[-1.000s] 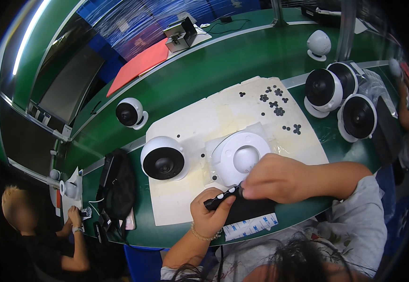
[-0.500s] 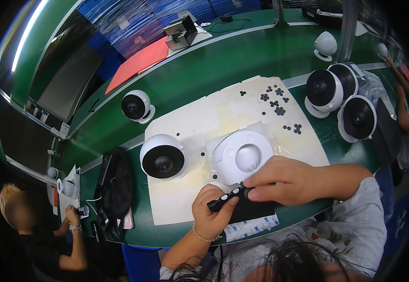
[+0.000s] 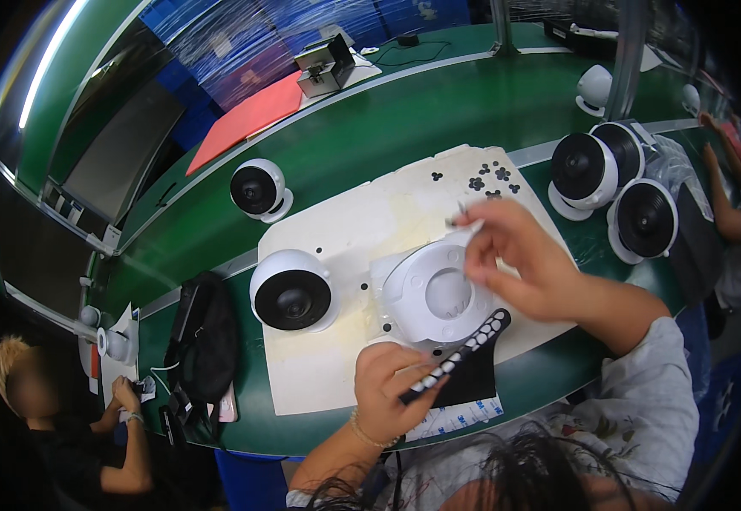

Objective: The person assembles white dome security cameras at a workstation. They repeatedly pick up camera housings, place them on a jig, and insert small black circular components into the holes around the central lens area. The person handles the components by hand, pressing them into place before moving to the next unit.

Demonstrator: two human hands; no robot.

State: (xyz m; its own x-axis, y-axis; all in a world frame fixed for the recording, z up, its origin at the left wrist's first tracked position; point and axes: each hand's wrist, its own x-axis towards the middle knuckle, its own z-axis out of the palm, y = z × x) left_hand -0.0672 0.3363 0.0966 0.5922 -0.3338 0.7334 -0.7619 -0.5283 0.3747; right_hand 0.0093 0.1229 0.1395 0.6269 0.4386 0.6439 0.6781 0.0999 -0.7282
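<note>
My left hand (image 3: pixel 385 390) is closed on a narrow black strip (image 3: pixel 457 358) with rows of white round spots, held slanting up to the right. Over the far right of a white ring-shaped base (image 3: pixel 409 298) hovers my right hand (image 3: pixel 519 260), fingers bent; a small dark bit shows by its fingertips, too small to name. The base lies on clear plastic film and has a round hole. Beneath the strip are a black sheet (image 3: pixel 470 385) and a white backing sheet with blue print (image 3: pixel 464 416). Several small black dots (image 3: pixel 476 183) lie on the cream board.
A large white ball-shaped device with a black front (image 3: pixel 295 296) stands left on the cream board (image 3: pixel 302 383). A smaller one (image 3: pixel 257 189) sits behind it; several more (image 3: pixel 579 170) stand right. A black bag (image 3: pixel 200 341) lies left, near a co-worker (image 3: pixel 55 417).
My right hand has left the strip and moved up and away over the white base. The strip, still in my left hand, now shows its spotted face and points up to the right.
</note>
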